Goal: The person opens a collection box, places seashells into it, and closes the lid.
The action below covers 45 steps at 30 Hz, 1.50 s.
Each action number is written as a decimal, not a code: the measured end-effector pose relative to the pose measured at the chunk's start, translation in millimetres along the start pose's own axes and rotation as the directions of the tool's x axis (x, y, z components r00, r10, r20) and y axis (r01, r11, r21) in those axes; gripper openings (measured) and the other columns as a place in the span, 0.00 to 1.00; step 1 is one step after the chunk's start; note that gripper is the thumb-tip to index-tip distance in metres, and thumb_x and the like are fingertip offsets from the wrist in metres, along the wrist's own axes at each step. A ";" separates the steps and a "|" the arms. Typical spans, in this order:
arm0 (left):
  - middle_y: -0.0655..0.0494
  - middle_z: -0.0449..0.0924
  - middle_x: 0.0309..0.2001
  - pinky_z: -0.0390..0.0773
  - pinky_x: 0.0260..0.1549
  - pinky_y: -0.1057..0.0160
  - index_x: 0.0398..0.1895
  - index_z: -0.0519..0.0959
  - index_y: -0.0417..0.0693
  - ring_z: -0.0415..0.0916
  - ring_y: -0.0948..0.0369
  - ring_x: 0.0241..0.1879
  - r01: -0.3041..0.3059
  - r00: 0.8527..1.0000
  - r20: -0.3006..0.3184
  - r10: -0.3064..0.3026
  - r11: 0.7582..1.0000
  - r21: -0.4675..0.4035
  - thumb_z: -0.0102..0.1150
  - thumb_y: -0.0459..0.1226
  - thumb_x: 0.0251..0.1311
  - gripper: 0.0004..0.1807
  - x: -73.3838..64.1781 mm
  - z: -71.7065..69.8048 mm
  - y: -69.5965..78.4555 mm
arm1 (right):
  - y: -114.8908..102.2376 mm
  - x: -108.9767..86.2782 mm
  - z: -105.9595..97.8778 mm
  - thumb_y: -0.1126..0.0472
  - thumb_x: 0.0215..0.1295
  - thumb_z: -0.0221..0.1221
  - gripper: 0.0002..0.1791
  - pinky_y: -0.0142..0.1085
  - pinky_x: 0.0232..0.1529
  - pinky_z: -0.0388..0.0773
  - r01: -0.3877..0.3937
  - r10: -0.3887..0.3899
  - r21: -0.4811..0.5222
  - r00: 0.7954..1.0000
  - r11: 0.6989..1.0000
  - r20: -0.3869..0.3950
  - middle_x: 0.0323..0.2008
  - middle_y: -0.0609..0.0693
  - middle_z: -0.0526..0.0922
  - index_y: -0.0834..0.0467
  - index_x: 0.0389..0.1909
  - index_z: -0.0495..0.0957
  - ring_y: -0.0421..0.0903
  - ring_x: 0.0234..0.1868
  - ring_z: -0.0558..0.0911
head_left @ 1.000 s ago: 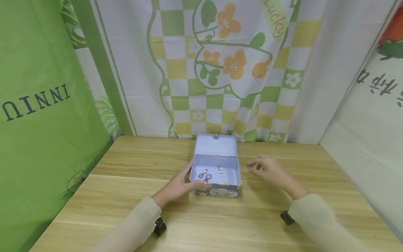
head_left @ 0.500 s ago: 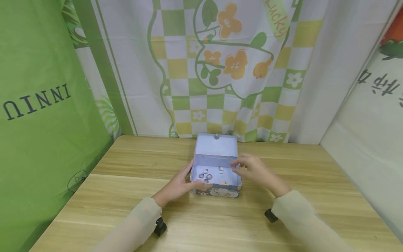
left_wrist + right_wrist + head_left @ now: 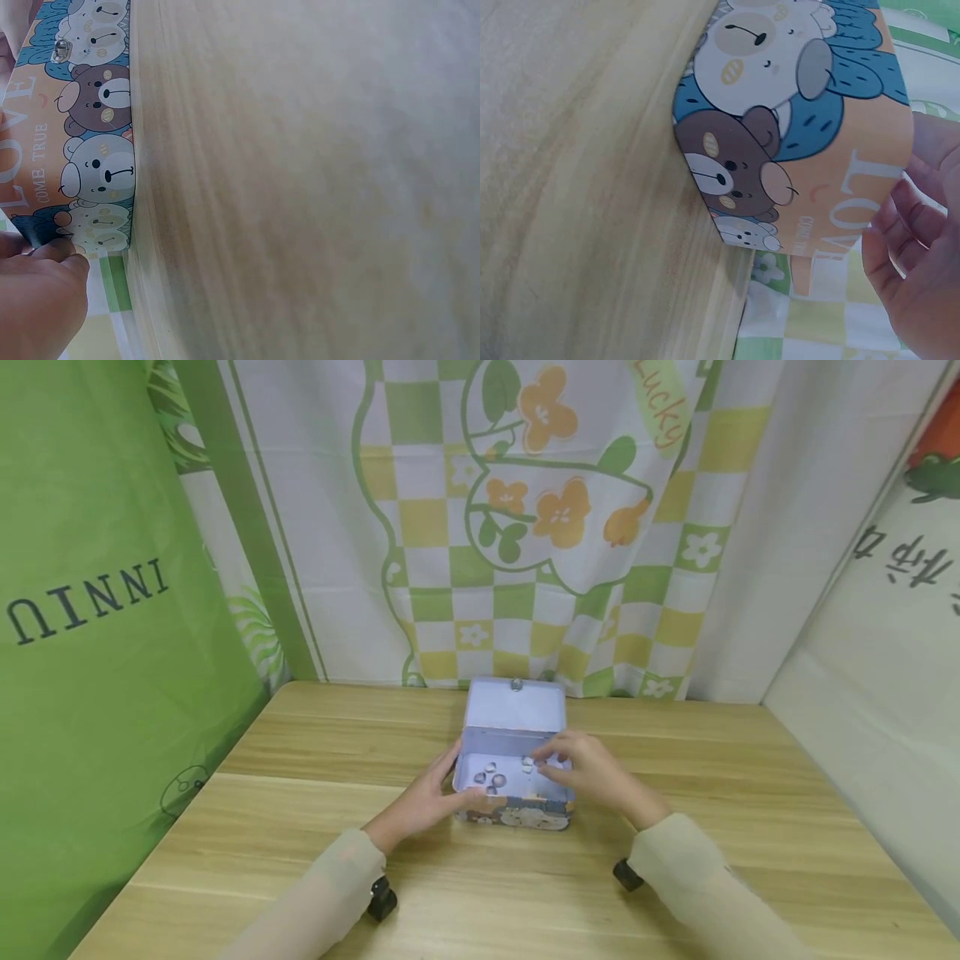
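An open hinged tin box [image 3: 511, 814] with bear pictures stands on the table, lid raised toward the curtain. Several small shiny stones [image 3: 498, 781] lie on its white floor, mostly at the left. My left hand [image 3: 423, 797] grips the box's left side, thumb over the front rim; the left wrist view shows the fingers [image 3: 56, 255] at the box's edge. My right hand [image 3: 588, 768] is over the right half of the box, thumb and fingers pinching a small stone that they mostly cover. In the right wrist view, the box [image 3: 795, 135] hides the fingertips of that hand [image 3: 922, 255].
The wooden table [image 3: 337, 735] reaches back to a patterned curtain [image 3: 517, 527]. A green cloth [image 3: 112, 635] hangs at the left, a white one [image 3: 862, 693] at the right. A thin dark cord [image 3: 183, 785] hangs beside the table's left edge.
My right hand has moved left from beside the box to over its inside, carrying a small stone at its fingertips. My left hand and the box have stayed in place.
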<state>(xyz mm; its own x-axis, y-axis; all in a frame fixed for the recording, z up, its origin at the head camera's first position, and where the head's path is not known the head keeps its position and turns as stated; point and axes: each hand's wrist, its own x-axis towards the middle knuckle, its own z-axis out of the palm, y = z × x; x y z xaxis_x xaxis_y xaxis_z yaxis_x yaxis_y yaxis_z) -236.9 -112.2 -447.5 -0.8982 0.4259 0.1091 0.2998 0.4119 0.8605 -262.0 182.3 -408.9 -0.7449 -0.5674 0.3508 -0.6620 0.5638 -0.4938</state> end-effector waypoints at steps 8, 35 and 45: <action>0.46 0.41 0.80 0.51 0.68 0.34 0.82 0.40 0.61 0.48 0.44 0.75 0.004 1.000 0.000 -0.004 1.000 -0.009 0.65 0.54 0.64 0.53 2.0 -0.9 -1.0 | 0.0 0.1 5.3 0.64 0.65 0.66 0.12 0.48 0.46 0.81 -0.042 0.042 -0.004 0.998 0.999 0.038 0.44 0.48 0.84 0.60 0.48 0.85 0.52 0.45 0.80; 0.45 0.42 0.80 0.51 0.68 0.34 0.82 0.42 0.58 0.49 0.44 0.75 0.043 0.999 -0.014 -0.043 0.999 0.024 0.66 0.56 0.61 0.55 2.4 1.1 -1.8 | 5.0 0.7 3.0 0.69 0.62 0.66 0.10 0.46 0.42 0.82 0.001 -0.004 -0.051 0.998 0.999 -0.067 0.41 0.52 0.86 0.61 0.44 0.86 0.50 0.40 0.82; 0.52 0.42 0.80 0.51 0.65 0.29 0.81 0.46 0.72 0.45 0.42 0.76 0.064 0.997 -0.039 -0.066 0.996 -0.065 0.67 0.55 0.60 0.51 4.9 -3.9 0.3 | 18.5 -1.6 -2.8 0.71 0.60 0.67 0.11 0.47 0.41 0.83 -0.058 0.050 -0.036 0.981 0.998 -0.186 0.42 0.55 0.84 0.62 0.44 0.86 0.53 0.40 0.81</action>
<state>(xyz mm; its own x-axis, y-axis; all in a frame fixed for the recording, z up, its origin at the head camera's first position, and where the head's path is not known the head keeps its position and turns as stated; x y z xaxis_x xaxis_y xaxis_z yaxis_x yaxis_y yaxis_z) -242.5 -113.1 -444.7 -0.9279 0.3659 0.0711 0.2204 0.3848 0.8963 -273.3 195.3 -416.4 -0.7794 -0.4168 0.4678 -0.6205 0.6169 -0.4841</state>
